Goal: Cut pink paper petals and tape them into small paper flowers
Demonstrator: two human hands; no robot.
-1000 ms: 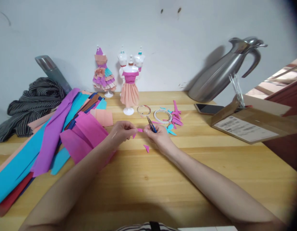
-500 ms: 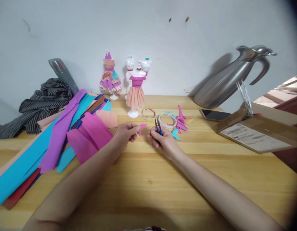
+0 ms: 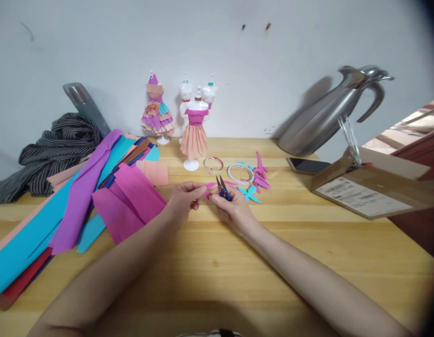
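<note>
My left hand (image 3: 183, 200) pinches a small pink paper piece (image 3: 209, 186) between thumb and fingers above the wooden table (image 3: 217, 262). Close beside it, my right hand (image 3: 232, 208) is closed round small blue-handled scissors (image 3: 222, 188), their blades pointing up at the paper. The two hands nearly touch at the table's middle. Just behind them stand a mannequin in a pink and peach paper dress (image 3: 194, 133) and two rolls of tape (image 3: 240, 172).
Stacked coloured paper sheets (image 3: 79, 196) lie at the left, beside a striped cloth (image 3: 51, 152). Pink and blue paper scraps (image 3: 257, 180) lie right of the tape. A steel jug (image 3: 325, 114), a phone (image 3: 306, 164) and a cardboard box (image 3: 371, 187) sit at the right. More dressed mannequins (image 3: 157, 112) stand by the wall.
A cut pink scrap seen on the table a second ago is out of sight. My hands drew apart, then came together again, the scissors back at the paper.
</note>
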